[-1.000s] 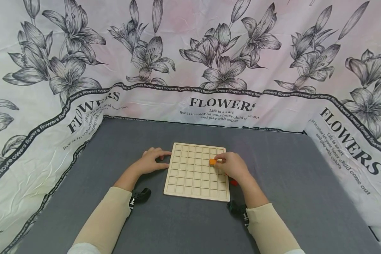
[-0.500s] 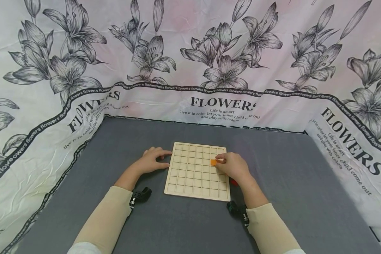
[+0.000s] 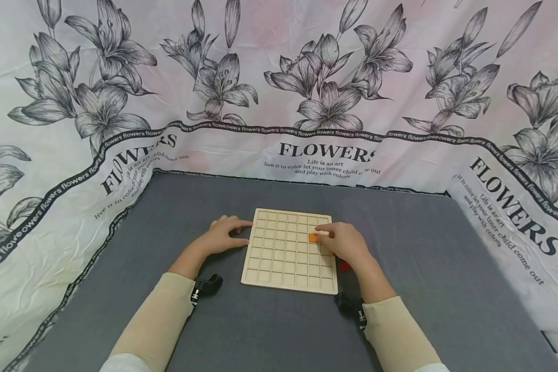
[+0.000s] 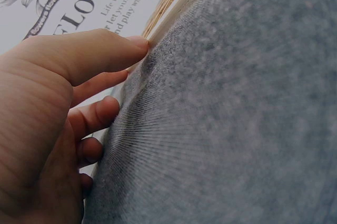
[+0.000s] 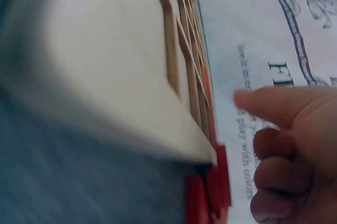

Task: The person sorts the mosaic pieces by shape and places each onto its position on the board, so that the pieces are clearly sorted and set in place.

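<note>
A square wooden grid board [image 3: 279, 258] lies on the grey cloth. One orange square piece [image 3: 313, 237] lies flat on its right part. My right hand [image 3: 349, 243] is over the board's right edge, thumb and forefinger spread apart beside the orange piece. In the right wrist view that hand [image 5: 295, 145] holds nothing; its other fingers are bent. My left hand [image 3: 220, 236] touches the board's left edge with thumb and fingertips. The left wrist view shows the same hand [image 4: 63, 87] against the board's edge [image 4: 174, 11].
Red pieces [image 3: 344, 266] lie by the board's right edge, partly hidden by my right forearm; the right wrist view shows red pieces [image 5: 221, 176] near the board's corner. A white flower-printed cloth [image 3: 325, 155] hangs behind and around the grey surface [image 3: 279, 330].
My right thumb and forefinger have parted from the orange piece, which now lies flat on the board. The right hand has shifted slightly right. My left hand has stayed put.
</note>
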A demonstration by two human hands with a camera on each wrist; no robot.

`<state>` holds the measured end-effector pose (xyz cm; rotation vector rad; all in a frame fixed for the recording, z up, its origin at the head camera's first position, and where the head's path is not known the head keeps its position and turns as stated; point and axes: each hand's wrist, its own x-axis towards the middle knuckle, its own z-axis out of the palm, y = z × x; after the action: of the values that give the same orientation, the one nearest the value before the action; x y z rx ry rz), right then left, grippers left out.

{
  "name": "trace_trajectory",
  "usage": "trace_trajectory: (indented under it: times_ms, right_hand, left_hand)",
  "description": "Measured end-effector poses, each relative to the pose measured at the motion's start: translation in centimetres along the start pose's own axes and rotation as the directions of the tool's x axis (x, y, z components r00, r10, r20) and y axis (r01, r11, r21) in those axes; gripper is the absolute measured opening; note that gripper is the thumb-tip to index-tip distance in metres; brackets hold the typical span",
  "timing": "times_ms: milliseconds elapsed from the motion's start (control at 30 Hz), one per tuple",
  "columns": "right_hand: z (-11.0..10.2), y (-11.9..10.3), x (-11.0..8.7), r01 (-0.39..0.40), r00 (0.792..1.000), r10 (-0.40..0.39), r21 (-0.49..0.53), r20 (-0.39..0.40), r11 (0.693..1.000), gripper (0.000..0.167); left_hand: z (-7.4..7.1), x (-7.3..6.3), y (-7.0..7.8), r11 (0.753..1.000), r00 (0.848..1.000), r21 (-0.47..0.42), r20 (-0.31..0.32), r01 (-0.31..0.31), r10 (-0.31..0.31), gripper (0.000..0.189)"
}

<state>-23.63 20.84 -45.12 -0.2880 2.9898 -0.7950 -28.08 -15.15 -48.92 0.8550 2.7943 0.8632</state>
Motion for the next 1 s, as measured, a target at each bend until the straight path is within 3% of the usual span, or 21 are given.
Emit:
trace_trajectory:
  times_ms: [233,433,600,833,1000]
  right_hand:
    - [-2.1,1.4,-0.2,-0.034,0.997,0.048,0.213,-0.064,0.976,0.034]
    - [-3.9,2.7,-0.7,-0.065,0.993,0.091,0.280,-0.078,0.958,0.037]
    - [-4.1,4.3,-0.5,-0.084,0.989,0.116,0.295,-0.091,0.952,0.037]
    - [-4.2,7.5,-0.4,-0.116,0.993,0.112,0.246,0.030,0.962,0.038]
    - [-4.3,8.6,-0.7,-0.175,0.978,0.133,0.283,0.160,0.943,0.044]
  left_hand:
    - [0.2,0.0,-0.1,1.000,1.000,-0.001,-0.002,0.005,-0.005,0.054]
    - [0.2,0.1,-0.1,1.000,1.000,0.002,-0.007,0.011,-0.011,0.053]
    - [0.1,0.1,-0.1,1.000,1.000,0.001,-0.004,0.007,-0.007,0.053]
    - [0.1,0.0,0.1,1.000,1.000,0.001,-0.004,0.010,-0.010,0.053]
    - [0.1,0.0,0.2,1.000,1.000,0.007,-0.002,0.006,-0.006,0.053]
